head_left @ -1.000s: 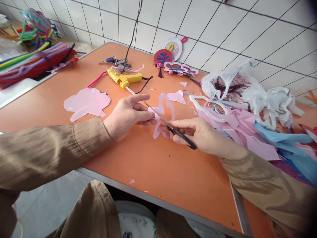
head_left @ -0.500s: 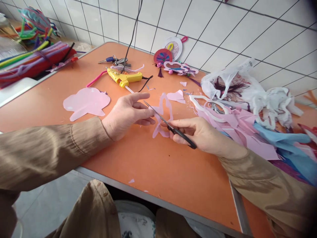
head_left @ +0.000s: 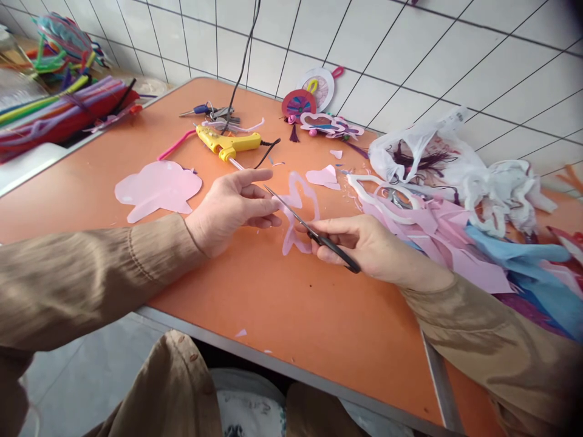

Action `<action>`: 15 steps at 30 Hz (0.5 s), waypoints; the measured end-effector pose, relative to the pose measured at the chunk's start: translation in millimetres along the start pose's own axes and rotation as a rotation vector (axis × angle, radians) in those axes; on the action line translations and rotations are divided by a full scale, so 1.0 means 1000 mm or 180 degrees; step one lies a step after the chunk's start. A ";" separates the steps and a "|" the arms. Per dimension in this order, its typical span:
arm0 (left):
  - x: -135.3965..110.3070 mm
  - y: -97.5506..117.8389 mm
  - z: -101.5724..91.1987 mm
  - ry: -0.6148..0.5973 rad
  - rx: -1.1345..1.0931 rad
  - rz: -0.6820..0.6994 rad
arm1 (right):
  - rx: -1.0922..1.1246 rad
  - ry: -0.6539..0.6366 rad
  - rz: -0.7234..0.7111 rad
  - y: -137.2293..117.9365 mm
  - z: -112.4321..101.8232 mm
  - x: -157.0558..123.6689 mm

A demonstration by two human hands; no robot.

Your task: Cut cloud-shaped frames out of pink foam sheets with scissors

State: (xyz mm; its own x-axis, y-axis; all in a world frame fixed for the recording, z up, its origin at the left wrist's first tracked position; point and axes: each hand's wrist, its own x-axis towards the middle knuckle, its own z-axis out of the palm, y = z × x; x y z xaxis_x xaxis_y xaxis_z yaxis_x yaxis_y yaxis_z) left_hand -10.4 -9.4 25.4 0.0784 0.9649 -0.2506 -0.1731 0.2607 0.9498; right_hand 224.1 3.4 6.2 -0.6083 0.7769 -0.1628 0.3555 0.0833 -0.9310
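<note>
My left hand (head_left: 230, 206) pinches the left edge of a pink paper outline (head_left: 304, 188) and holds it just above the orange table (head_left: 291, 303). Black-handled scissors (head_left: 314, 233) are gripped in my right hand (head_left: 364, 246). Their thin blades point up and left across the outline toward my left fingers. A solid pink paper cut-out (head_left: 157, 188) lies flat to the left of my left hand.
A yellow glue gun (head_left: 228, 144) with a black cord lies behind my hands, keys (head_left: 212, 111) beyond it. Finished paper ornaments (head_left: 314, 103) lean on the tiled wall. Pink and blue paper scraps (head_left: 455, 237) and a plastic bag (head_left: 428, 152) crowd the right. Pipe cleaners (head_left: 54, 109) fill the far left.
The pink outline has turned slightly in my left fingers while the scissors stay against it. Both hands remain in almost the same place.
</note>
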 end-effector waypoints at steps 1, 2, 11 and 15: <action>0.000 0.000 0.000 -0.0010 -0.0021 0.0001 | 0.0047 0.0004 0.0064 0.000 0.000 0.000; 0.000 0.000 0.001 -0.0016 -0.0038 -0.0001 | 0.0099 -0.0008 0.0134 0.001 0.000 0.000; 0.001 -0.001 0.000 -0.0010 -0.0083 -0.0069 | 0.0116 -0.0111 0.0214 0.000 -0.002 -0.003; 0.001 -0.002 -0.001 -0.0020 -0.0104 -0.0056 | 0.0087 -0.0102 0.0217 0.000 -0.001 -0.002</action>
State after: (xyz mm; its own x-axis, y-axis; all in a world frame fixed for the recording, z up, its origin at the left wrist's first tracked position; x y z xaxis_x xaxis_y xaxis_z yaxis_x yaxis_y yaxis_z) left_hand -10.8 -9.2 22.9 0.0878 0.9600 -0.2660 -0.2035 0.2786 0.9386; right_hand 225.7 2.6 7.0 -0.6059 0.7597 -0.2360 0.3775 0.0135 -0.9259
